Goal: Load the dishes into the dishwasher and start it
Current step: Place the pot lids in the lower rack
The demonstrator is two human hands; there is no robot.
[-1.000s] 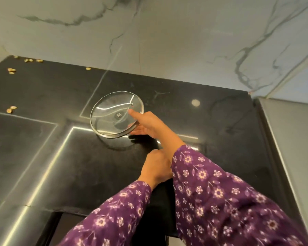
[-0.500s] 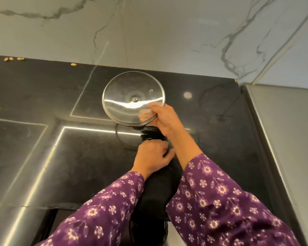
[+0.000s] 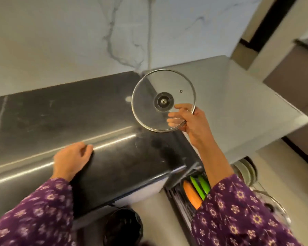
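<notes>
The wall (image 3: 60, 41) behind was pale marble, veined in grey, with a vertical seam running down it; below it lay a polished black countertop (image 3: 60, 118), catching a long streak of light (image 3: 105, 145) near its front edge; to the right a matte grey counter (image 3: 238, 103) jutted out to a corner; beyond it stood brown cabinets (image 3: 295, 68) and a dark upright strip (image 3: 268, 18); the floor (image 3: 268, 157) was pale.

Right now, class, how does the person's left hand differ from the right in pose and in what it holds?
The right hand pinches the glass lid by its rim; the left hand holds nothing. The right hand is lifted off the black counter; the left hand rests on it. Both come out of purple flowered sleeves.
</notes>
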